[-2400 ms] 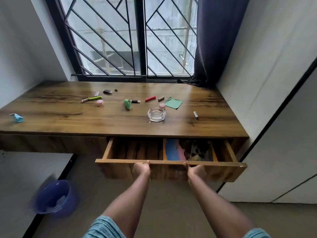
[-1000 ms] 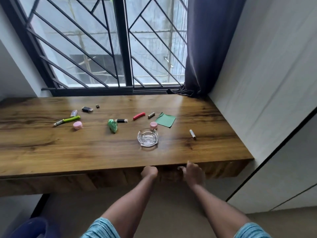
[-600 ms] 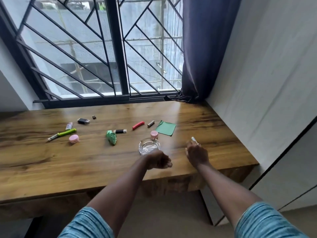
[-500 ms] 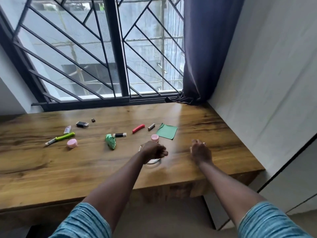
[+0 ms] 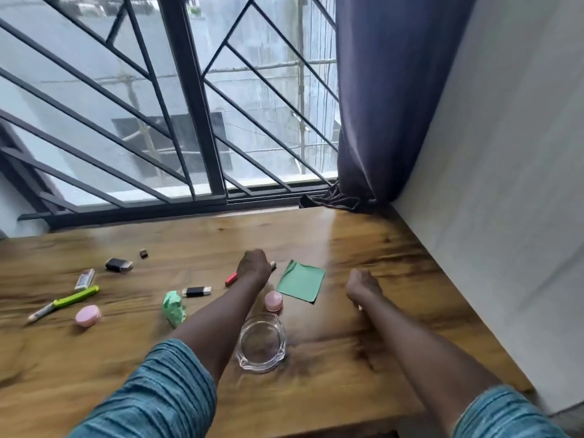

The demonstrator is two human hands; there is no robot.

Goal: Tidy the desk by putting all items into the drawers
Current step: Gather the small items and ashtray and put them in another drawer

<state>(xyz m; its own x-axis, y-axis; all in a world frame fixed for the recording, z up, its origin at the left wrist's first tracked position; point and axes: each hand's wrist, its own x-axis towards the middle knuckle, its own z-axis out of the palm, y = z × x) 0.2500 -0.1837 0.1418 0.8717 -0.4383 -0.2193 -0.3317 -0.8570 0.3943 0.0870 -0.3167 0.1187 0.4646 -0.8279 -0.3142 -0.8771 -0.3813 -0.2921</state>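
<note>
Right, the drawer's been pushed shut and is now out of sight below the front edge, and both arms have come up over the bench (image 5: 395, 248), so we've gone from drawer work to collecting. The left hand (image 5: 254, 267) has reached out past the glass ashtray (image 5: 261, 343) and the nearer pink pot (image 5: 273, 301) and now sits over the far end of the red stick (image 5: 230, 279), with the little brown stub (image 5: 273, 264) poking out at its other side. Its fingers are bent down, but from here I only get the back of the hand, so I can't tell if they've closed on anything. The right hand (image 5: 363, 286) is just right of the green paper (image 5: 301, 281), knuckles up and fingers tucked under. It went for the small pale stick that lay on that side, and I can't find that stick now, so it may be in the hand or hidden under the arm. Everything else is where it was: crumpled green wrapper (image 5: 173, 308), black USB stick (image 5: 196, 291), green pen (image 5: 76, 297), second pink pot (image 5: 88, 315). My read is that nothing's been cleared yet, and with the drawer closed, whatever gets picked up will need it opened again first.
</note>
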